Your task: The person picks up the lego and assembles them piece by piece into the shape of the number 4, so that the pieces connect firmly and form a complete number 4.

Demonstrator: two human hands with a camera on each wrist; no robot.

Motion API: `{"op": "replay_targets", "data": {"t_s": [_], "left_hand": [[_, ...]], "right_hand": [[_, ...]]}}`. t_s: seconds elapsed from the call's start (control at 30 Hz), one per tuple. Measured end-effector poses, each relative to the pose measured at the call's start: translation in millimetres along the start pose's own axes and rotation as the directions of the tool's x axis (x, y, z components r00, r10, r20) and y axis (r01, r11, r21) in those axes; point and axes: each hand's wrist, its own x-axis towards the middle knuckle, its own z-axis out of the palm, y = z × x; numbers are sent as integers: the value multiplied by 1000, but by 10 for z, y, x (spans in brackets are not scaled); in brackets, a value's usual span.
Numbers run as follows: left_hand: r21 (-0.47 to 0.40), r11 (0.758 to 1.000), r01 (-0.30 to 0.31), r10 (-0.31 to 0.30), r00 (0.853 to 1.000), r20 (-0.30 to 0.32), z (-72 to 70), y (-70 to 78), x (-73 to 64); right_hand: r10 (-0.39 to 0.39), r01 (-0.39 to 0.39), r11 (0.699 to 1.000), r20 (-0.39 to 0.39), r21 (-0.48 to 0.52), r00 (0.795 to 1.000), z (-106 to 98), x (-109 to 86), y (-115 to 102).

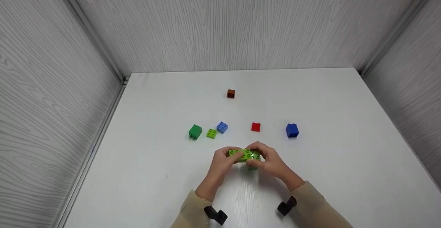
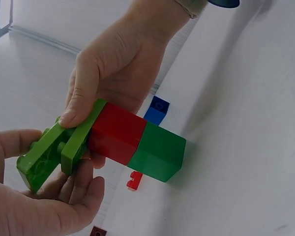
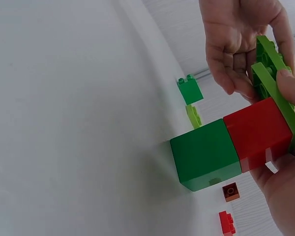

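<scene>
My left hand [image 1: 219, 163] pinches a long lime-green toy brick plate [image 2: 38, 169] between thumb and fingers. My right hand [image 1: 274, 162] grips the top of a small stack, its thumb on the plates. From the bottom up, that stack is a green brick [image 2: 160, 152], a red brick [image 2: 117, 132] and a second lime-green plate [image 3: 280, 101]. The left hand's plate lies over the studs of the second one, with a narrow gap between them in the left wrist view. In the head view the red brick is hidden beneath the plates and fingers.
Loose bricks lie beyond the hands on the white table [image 1: 155, 179]: a green one [image 1: 195, 132], a small lime-green plate [image 1: 212, 133], a light blue one [image 1: 222, 127], a red one [image 1: 256, 127], a dark blue one [image 1: 292, 130] and, farther back, a brown one [image 1: 231, 93]. Grey panels enclose three sides.
</scene>
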Motion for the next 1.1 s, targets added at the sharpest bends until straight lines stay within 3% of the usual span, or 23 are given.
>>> {"op": "replay_targets", "data": {"t_s": [0.1,0.3,0.5,0.77,1.0,1.1], "left_hand": [[7,1000,4,-4,1000,-5,15,14,9],[45,999,4,-4,1000,1,10,7,13],[44,999,23,-23,1000,4,0,46,11],[-28,999,26,-26,1000,8,7,317,-181],[-57,996,61,-62,998,-20,-2,40,52],[-42,996,81,-82,996,-25,6,65,49]], "right_hand": [[5,-5,1000,-3,-1,1000,-3,-14,1],[-60,61,994,17,-87,998,-30,-5,-22],[-52,55,992,25,-115,998,-44,12,-66],[-93,93,988,7,-123,996,-21,15,-47],[-92,93,991,8,-96,996,-25,12,-47],[-108,108,989,5,-96,994,-26,8,-47]]}}
